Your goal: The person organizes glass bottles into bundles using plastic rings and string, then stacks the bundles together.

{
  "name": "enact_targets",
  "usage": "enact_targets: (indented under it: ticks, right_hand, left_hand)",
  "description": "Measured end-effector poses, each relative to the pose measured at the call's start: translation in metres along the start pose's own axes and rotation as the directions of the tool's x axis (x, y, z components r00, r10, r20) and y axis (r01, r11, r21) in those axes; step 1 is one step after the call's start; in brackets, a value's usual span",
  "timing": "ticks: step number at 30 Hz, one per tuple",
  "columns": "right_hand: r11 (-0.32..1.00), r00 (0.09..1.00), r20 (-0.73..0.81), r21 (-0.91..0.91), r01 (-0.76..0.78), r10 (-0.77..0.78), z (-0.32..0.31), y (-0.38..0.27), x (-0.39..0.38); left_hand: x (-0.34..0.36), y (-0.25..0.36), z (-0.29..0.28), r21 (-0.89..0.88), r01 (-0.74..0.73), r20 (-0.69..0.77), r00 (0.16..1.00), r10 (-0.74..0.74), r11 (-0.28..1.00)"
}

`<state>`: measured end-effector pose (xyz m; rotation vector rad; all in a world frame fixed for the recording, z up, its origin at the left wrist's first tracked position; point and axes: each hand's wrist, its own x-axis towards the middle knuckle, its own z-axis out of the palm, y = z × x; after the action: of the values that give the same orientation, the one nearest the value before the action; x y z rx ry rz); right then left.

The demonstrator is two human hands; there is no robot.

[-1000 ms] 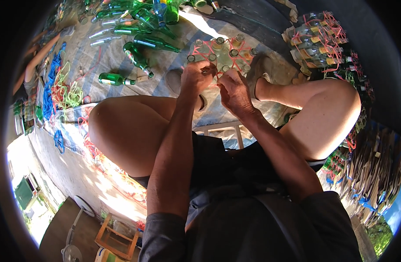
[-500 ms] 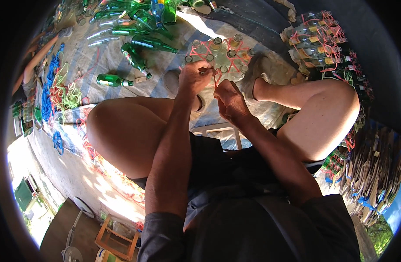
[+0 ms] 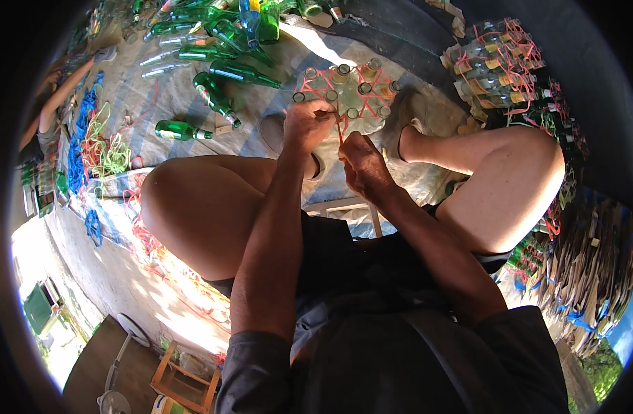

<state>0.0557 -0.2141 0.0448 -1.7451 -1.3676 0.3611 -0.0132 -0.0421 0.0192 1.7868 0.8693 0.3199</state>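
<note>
A cluster of upright clear glass bottles (image 3: pixel 344 84) stands between my feet, with pink plastic strapping criss-crossed around the necks. At the near side of the cluster, my left hand (image 3: pixel 308 124) is closed, its fingers pinching the pink strap (image 3: pixel 340 123). Just right of it and slightly nearer to me, my right hand (image 3: pixel 365 162) is closed on the same strap, which runs between the two hands up to the bottles. The fingertips are partly hidden by the backs of the hands.
Green glass bottles (image 3: pixel 244 73) lie on the sheet at the far left, one loose bottle (image 3: pixel 182 130) closer. Tangled green string (image 3: pixel 109 155) and blue string (image 3: pixel 75 148) lie left. Strapped bottle bundles (image 3: pixel 499 65) stand far right, above stacked cardboard (image 3: pixel 585 262). Another person's arm (image 3: pixel 61 93) shows at left.
My hands have shifted very slightly, with the right hand a little lower. Both keep hold of the strap, and the bottles stay in place.
</note>
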Motion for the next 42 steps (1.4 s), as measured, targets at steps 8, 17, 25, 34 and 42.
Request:
enact_targets:
  ticks: [8, 17, 25, 34, 42]
  right_hand:
    - [0.998, 0.998, -0.005, -0.005, -0.062, 0.062, 0.0, 0.002, 0.001]
    - [0.996, 0.994, 0.061, 0.015, -0.088, 0.087, -0.005, 0.003, 0.002]
    - [0.994, 0.996, 0.084, -0.11, -0.022, 0.031, -0.002, 0.003, 0.002]
    - [0.966, 0.959, 0.225, -0.229, -0.117, 0.17, -0.018, -0.002, 0.0]
    - [0.938, 0.881, 0.39, -0.315, -0.147, 0.269, -0.045, -0.03, -0.003]
  left_hand:
    - [-0.001, 0.001, -0.002, -0.017, -0.015, -0.016, 1.0, 0.015, 1.0]
    - [-0.006, 0.006, 0.0, -0.009, -0.02, -0.015, 1.0, 0.02, 1.0]
    - [-0.005, -0.002, 0.005, 0.027, -0.032, -0.048, 0.998, 0.033, 0.999]
    - [-0.003, 0.011, -0.006, 0.053, 0.03, -0.247, 0.969, -0.016, 0.998]
    - [-0.014, 0.087, -0.04, -0.511, -0.129, -0.354, 0.933, -0.072, 0.85]
